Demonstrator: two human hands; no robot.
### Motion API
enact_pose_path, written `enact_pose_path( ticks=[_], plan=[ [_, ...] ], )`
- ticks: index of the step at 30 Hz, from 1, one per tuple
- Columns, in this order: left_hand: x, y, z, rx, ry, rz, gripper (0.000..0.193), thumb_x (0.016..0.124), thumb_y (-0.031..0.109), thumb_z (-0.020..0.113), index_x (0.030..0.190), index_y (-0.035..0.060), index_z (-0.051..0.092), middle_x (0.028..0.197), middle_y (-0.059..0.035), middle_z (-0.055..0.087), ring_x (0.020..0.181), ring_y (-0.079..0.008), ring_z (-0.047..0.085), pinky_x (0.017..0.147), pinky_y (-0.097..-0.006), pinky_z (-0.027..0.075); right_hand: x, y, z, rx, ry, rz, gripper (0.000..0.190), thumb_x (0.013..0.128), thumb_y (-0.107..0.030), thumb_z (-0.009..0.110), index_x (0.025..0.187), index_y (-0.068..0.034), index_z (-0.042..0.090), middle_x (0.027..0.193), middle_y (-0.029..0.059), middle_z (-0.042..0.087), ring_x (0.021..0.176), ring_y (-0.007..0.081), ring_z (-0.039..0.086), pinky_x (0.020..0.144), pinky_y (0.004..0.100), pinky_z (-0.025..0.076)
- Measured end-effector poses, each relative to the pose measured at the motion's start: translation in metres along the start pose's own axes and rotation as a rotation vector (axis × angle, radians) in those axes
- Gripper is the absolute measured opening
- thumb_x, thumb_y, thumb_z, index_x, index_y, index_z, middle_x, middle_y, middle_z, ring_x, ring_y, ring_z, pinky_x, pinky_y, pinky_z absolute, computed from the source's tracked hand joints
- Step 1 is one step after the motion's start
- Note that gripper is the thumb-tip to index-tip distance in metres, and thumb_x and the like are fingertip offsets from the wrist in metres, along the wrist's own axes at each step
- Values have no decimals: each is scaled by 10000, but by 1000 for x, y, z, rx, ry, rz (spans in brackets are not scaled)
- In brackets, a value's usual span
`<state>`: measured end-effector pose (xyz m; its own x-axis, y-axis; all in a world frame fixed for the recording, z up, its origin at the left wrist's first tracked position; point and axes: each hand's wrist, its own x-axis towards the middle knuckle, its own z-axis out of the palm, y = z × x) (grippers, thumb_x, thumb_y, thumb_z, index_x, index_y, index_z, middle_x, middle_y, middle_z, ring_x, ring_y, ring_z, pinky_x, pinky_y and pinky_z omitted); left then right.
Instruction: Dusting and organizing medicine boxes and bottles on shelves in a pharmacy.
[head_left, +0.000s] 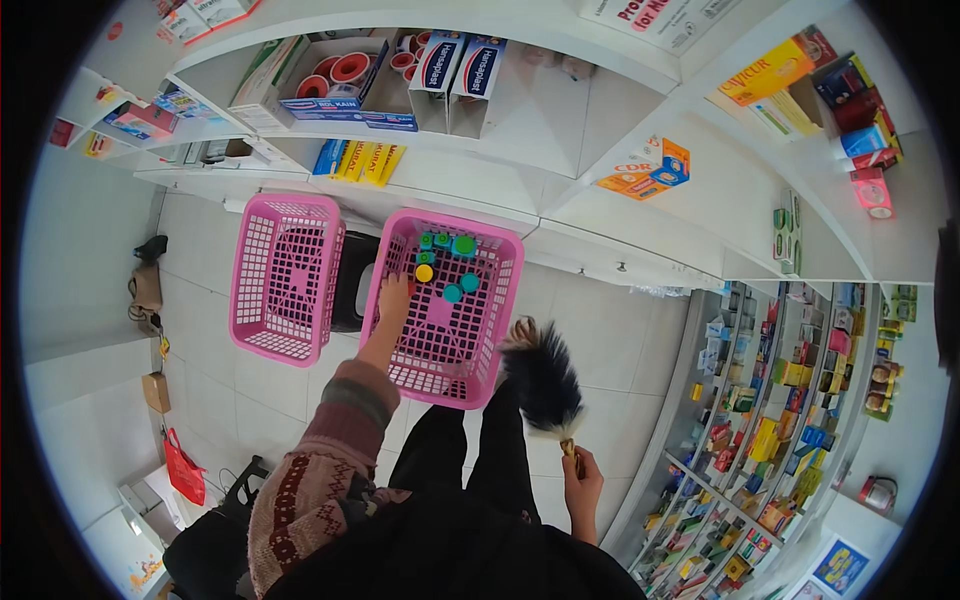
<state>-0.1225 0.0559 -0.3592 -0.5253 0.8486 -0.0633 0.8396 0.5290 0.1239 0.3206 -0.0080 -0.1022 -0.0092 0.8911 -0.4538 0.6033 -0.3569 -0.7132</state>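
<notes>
My left hand (394, 295) reaches over the left side of a pink plastic basket (512, 300); its fingers are near a small red item, and whether they grip it cannot be told. Several small bottles with green and teal caps stand in the basket, among them a larger green-capped bottle (464, 246), a teal-capped bottle (469, 283) and a yellow-capped bottle (424, 273). At the lower right, my right hand (582, 474) holds the handle of a feather duster (546, 379) with dark feathers, which lie just right of the basket.
A second pink basket (241, 300) stands to the left, with a dark stool (355, 277) between the two. Ahead run white shelves (525, 135) with plaster boxes, tape rolls (350, 68) and yellow boxes (369, 162). A glass display case (670, 390) full of packets is at the right.
</notes>
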Motion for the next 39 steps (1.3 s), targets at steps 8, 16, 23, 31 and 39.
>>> enact_pose_path(
  ticks=[8,16,23,31,39],
  plan=[
    [-50,36,-140,-1777,-210,-245,365,820,84,645,1146,-9,507,1096,-109,580,1028,-195,561,888,-341,451,0,-13,-1,277,37,-30,221,898,-129,565,1094,-27,558,689,7,531,563,59,486,497,206,405],
    [-94,118,-275,-2391,-583,-238,498,910,482,468,1254,123,441,1000,-53,583,949,-219,580,780,-402,486,5,-90,-29,268,-173,-360,259,909,-132,542,1142,-32,596,654,6,541,547,34,442,479,187,350],
    [-120,150,-307,-2419,-1009,-292,311,933,362,422,1007,105,580,793,-44,607,705,-172,595,683,-323,490,-10,-146,-62,-54,-85,-653,255,827,-179,661,1056,-68,654,762,78,660,599,121,560,572,244,450],
    [-153,146,-349,-2511,-1099,-29,210,872,281,519,928,88,579,708,-25,538,680,-145,537,614,-285,449,-36,-161,-91,-285,72,-871,251,759,-178,712,990,-84,680,766,80,660,616,209,617,554,273,475],
    [-138,115,-287,-2551,-1186,-146,325,916,345,492,1084,76,562,978,-52,625,914,-179,603,886,-378,480,-29,-146,-91,-356,185,-1131,206,733,-286,724,876,-142,686,626,15,580,479,201,558,443,308,438]
  ],
)
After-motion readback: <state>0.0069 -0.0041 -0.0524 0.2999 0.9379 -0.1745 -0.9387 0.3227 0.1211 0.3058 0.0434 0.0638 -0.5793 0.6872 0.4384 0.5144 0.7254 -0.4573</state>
